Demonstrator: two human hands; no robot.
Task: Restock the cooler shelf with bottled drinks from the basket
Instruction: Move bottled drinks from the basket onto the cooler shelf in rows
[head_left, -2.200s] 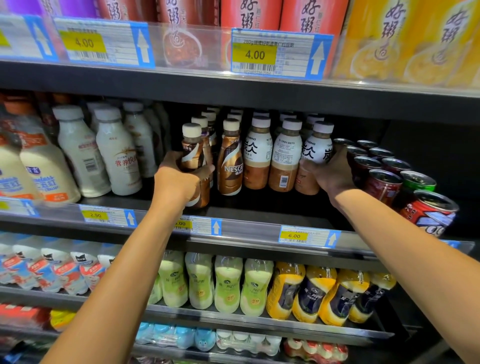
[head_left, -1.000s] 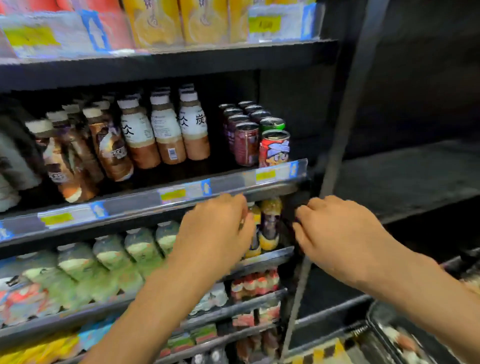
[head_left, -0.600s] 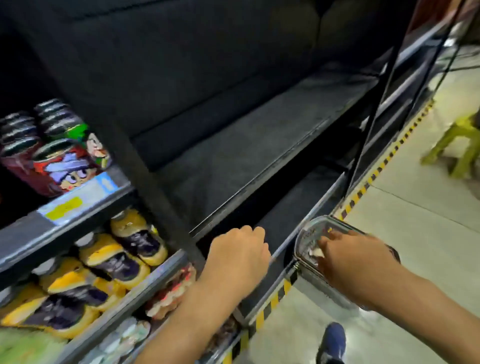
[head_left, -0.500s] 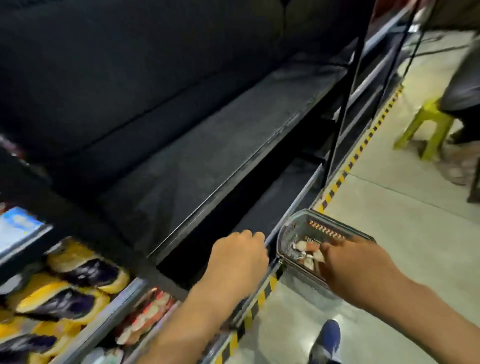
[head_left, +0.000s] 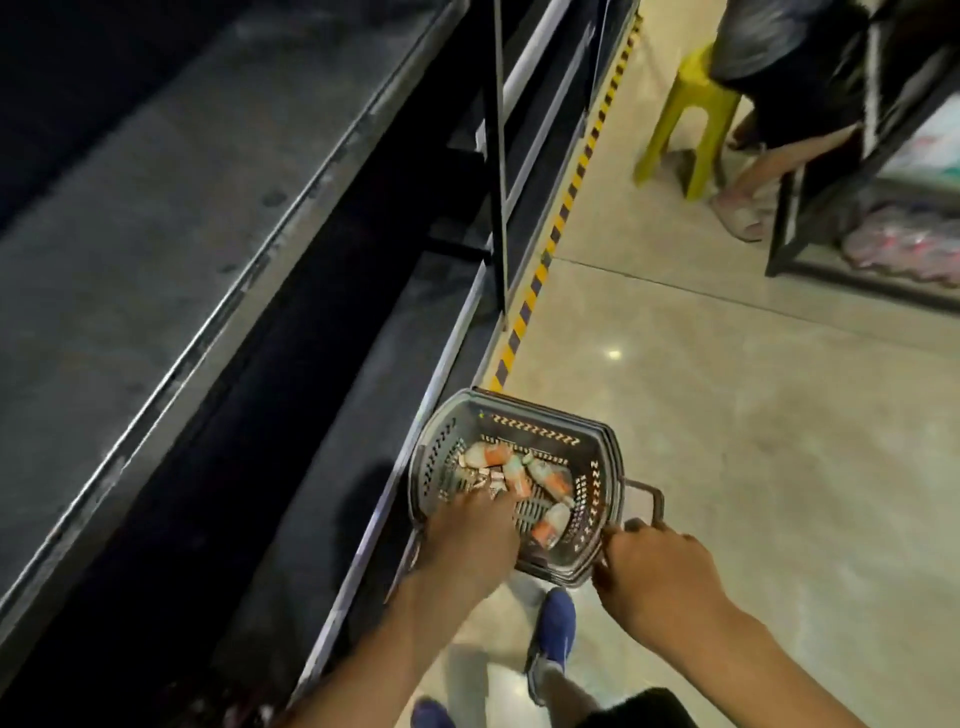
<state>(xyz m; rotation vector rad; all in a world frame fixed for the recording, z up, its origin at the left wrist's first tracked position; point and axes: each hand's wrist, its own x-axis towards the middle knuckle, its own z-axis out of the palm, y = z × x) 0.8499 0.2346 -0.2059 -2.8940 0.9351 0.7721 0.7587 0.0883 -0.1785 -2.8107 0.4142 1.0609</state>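
Eyes down on the basket (head_left: 597, 457), a grey perforated one sitting on the floor, its left side right against the cooler's base. Inside it, at least 4 small bottles (head_left: 545, 475) with orange-and-white labels lie on their sides, jumbled together on the basket's floor.

The left hand (head_left: 467, 540) is down inside the basket at its near-left corner, fingertips buried among the bottles; whether it has hold of 1 cannot be told from here. The right hand (head_left: 654, 566) is at the basket's near-right rim, fingers curled onto the edge right beside the wire handle (head_left: 647, 501), which hangs outward.

Left of the basket and above it, the cooler shelf (head_left: 156, 234) runs dark and bare. Just nearer than the basket, a blue shoe (head_left: 553, 639) stands on the pale floor. A yellow-and-black striped strip (head_left: 561, 208) runs away from the basket's far edge along the cooler, and well beyond the basket is a yellow stool (head_left: 685, 114) with someone seated on it.
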